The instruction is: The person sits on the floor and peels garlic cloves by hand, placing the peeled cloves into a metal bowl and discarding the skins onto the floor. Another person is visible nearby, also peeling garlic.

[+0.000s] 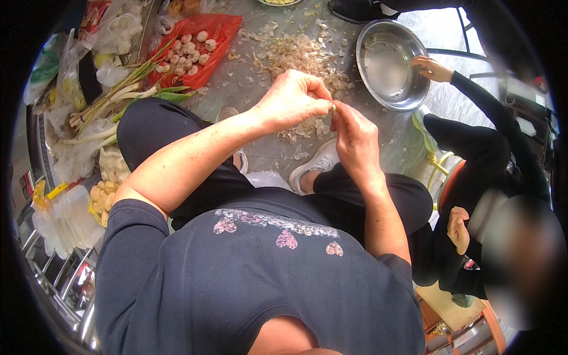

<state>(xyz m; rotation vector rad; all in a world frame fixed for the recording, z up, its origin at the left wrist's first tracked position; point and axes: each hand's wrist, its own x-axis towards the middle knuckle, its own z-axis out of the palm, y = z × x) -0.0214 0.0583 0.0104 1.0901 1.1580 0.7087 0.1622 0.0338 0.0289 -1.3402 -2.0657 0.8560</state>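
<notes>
A small pale garlic clove (333, 108) is pinched where my two hands meet, above the floor between my knees. My left hand (298, 95) grips it from the left with thumb and bent fingers. From the right, the fingertips of my right hand (357, 135) close on it too; the fingers hide most of the clove. Beneath and beyond my hands, a loose heap of dry garlic skins (295, 57) lies on the grey floor. Whole garlic bulbs (186, 54) rest on a spread red plastic bag (222, 37) at the upper left.
Long-stemmed green onions (106, 104) lie beside my left knee among plastic bags. At upper right, another person's hand (431, 69) touches a steel basin (372, 91). That person sits close on my right. A bowl of pale pieces (280, 1) shows at the top edge.
</notes>
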